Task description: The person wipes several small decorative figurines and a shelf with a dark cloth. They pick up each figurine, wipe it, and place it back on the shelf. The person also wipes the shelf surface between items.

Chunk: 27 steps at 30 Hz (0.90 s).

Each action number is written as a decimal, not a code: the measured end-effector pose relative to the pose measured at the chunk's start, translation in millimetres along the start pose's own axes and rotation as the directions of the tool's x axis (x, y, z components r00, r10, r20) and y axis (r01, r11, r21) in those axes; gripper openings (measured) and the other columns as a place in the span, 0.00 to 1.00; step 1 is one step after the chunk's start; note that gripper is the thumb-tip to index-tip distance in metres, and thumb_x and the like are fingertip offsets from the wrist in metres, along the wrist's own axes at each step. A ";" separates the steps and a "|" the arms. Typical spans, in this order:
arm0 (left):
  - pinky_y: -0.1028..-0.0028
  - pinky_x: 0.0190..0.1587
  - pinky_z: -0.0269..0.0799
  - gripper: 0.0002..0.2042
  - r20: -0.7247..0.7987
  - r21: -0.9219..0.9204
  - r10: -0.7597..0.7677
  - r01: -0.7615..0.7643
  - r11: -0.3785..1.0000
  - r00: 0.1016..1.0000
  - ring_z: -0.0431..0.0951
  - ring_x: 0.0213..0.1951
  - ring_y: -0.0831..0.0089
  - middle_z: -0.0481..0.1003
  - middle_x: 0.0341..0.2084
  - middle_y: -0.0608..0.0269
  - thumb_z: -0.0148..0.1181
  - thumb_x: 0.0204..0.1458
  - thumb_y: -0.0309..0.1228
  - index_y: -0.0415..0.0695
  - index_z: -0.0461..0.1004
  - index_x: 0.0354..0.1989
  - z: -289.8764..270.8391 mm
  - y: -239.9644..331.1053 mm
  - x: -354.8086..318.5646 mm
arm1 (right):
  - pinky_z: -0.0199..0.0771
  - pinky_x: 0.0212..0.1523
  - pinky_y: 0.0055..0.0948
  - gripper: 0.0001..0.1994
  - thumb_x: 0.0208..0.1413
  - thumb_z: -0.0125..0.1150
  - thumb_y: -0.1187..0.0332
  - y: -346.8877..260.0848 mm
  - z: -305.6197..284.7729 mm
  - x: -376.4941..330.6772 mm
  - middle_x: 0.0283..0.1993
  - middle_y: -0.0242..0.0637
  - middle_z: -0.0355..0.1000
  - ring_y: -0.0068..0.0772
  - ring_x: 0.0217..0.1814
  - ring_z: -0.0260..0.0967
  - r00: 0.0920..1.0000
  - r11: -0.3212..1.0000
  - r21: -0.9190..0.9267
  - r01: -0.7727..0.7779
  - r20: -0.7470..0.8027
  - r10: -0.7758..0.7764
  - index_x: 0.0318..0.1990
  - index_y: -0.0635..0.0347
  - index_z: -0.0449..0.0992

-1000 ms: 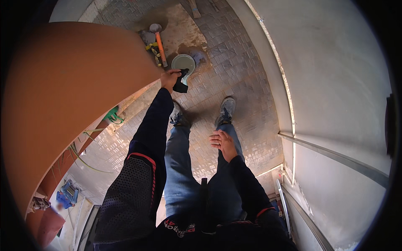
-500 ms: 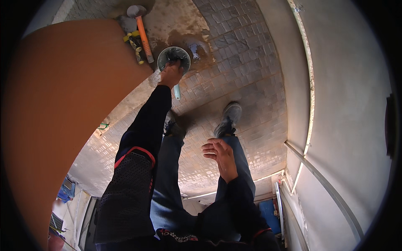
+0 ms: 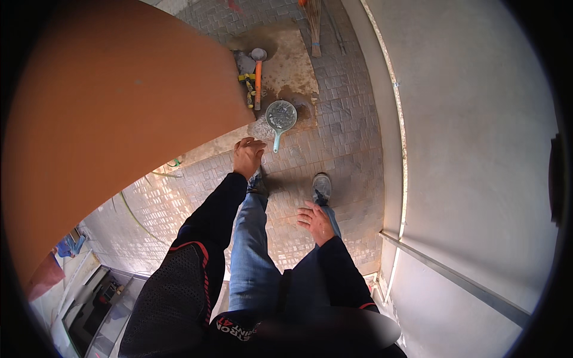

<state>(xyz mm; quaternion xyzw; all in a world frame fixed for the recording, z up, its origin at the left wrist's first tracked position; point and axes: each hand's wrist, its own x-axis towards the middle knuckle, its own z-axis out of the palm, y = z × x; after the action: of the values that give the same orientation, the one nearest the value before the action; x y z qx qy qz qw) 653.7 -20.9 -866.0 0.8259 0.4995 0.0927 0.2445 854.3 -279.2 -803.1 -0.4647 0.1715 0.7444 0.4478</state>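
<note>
My left hand [image 3: 248,156] hangs above the floor, just nearer to me than a pale green dipper [image 3: 277,143] and apart from it. Its fingers are bent together; whatever they may hold is hidden. The dipper rests on the ground with its handle toward me, and its bowl contains something grey and shiny with light flecks. My right hand [image 3: 316,223] is held over my right leg, fingers loosely spread, with nothing in it. Beyond the dipper lie a mallet [image 3: 258,80] with an orange handle and a yellow-and-black tool [image 3: 249,92].
A large orange-brown panel [image 3: 131,113] fills the left side. A grey wall [image 3: 471,149] with a metal rail [image 3: 459,274] stands at the right. Patterned paving [image 3: 349,125] covers the ground, with a bundle of thin sticks [image 3: 314,30] far off and a thin hose [image 3: 134,215] at left.
My left hand has come out of the dipper and back toward me. The view has shifted, showing more of the ground ahead. My right hand stays open over my leg.
</note>
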 end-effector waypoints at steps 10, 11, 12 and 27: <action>0.67 0.36 0.77 0.08 -0.030 -0.192 -0.829 0.810 0.554 0.559 0.83 0.29 0.63 0.81 0.24 0.57 0.71 0.44 0.36 0.44 0.83 0.27 -223.0 63.9 -367.3 | 0.79 0.40 0.44 0.23 0.57 0.63 0.53 -123.0 -70.9 -131.5 0.42 0.44 0.77 0.41 0.42 0.75 0.926 0.833 -0.553 -0.023 -0.327 -0.191 0.54 0.55 0.70; 0.66 0.36 0.76 0.10 -0.062 -0.223 -0.885 0.858 0.463 0.462 0.82 0.29 0.63 0.81 0.24 0.56 0.70 0.44 0.37 0.43 0.82 0.28 -229.6 70.4 -411.8 | 0.80 0.37 0.44 0.21 0.56 0.65 0.54 -132.3 -83.8 -140.3 0.40 0.44 0.77 0.43 0.40 0.76 0.882 0.790 -0.608 -0.074 -0.409 -0.233 0.51 0.53 0.71; 0.66 0.36 0.76 0.11 -0.070 -0.343 -0.913 0.850 0.401 0.402 0.83 0.30 0.63 0.81 0.25 0.54 0.69 0.46 0.38 0.43 0.83 0.29 -233.0 76.4 -456.7 | 0.80 0.34 0.46 0.18 0.56 0.66 0.55 -139.7 -95.1 -148.1 0.38 0.45 0.78 0.44 0.37 0.76 0.868 0.780 -0.618 -0.097 -0.437 -0.238 0.48 0.52 0.71; 0.63 0.42 0.76 0.10 -0.009 -0.616 -0.729 0.579 -0.535 -0.684 0.83 0.34 0.61 0.82 0.29 0.55 0.68 0.46 0.37 0.47 0.85 0.35 -158.8 165.2 -845.8 | 0.78 0.33 0.32 0.17 0.59 0.63 0.55 69.8 212.1 -143.9 0.37 0.37 0.79 0.29 0.34 0.76 0.995 0.121 -0.992 0.027 0.015 -0.100 0.48 0.56 0.73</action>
<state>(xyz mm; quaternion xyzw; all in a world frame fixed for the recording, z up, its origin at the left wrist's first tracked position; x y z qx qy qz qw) 310.2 -770.7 -569.7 -0.1801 0.9663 0.1340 0.1260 706.5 -247.5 -584.7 -0.6717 -0.3713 0.6387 0.0545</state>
